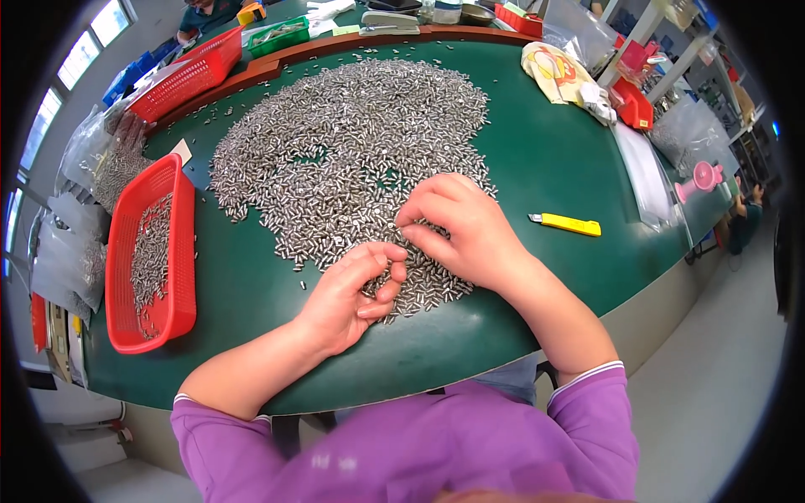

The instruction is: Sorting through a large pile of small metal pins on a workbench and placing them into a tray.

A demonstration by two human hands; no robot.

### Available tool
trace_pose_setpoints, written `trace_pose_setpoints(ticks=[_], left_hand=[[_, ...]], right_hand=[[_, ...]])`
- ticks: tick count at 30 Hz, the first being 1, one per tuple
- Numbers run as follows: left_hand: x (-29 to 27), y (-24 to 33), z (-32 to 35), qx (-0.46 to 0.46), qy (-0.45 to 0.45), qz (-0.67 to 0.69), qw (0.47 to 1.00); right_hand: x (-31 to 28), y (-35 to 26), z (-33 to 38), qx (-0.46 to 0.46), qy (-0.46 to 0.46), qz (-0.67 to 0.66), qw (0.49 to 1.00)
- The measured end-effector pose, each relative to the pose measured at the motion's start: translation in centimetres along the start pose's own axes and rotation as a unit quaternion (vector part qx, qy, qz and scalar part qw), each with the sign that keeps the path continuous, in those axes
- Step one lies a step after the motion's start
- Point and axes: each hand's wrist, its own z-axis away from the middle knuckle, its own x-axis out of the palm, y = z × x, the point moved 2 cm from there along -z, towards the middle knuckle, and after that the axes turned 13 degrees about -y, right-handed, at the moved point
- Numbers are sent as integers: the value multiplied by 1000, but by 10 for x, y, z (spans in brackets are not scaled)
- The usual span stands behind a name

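Note:
A wide heap of small silvery metal pins (335, 126) covers the middle of the green table. Over its near edge, my left hand (356, 289) is turned partly palm up with the fingers curled in and the thumb against the forefinger. What it holds, if anything, is hidden in the curl. Just above and to the right, my right hand (461, 230) has its thumb and fingers pinched together, the tips close to the left fingertips. Anything in that pinch is too small to tell from the pins behind it.
A red plastic basket (186, 277) with some pins stands on the left, beside clear bags (71, 260). On the right lies a yellow utility knife (570, 224). Beyond it are a plastic sleeve (644, 172), a pink fan (703, 178) and a patterned cloth (553, 74). A wooden rim (352, 40) borders the far side.

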Motion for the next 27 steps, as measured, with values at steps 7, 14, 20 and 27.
trace_pose_setpoints(ticks=[7,14,20,27], left_hand=[[-1,-4,-1,3,-20,-4,1000],[0,-6,-2,-2,-14,-19,1000],[0,-6,-1,14,-45,23,999],[-2,-3,0,2,-49,29,998]], right_hand=[[1,-11,3,-40,-38,-49,997],[8,-6,3,-4,-96,-224,970],[8,-6,4,67,-127,-404,903],[-14,8,3,66,-56,-54,995]])
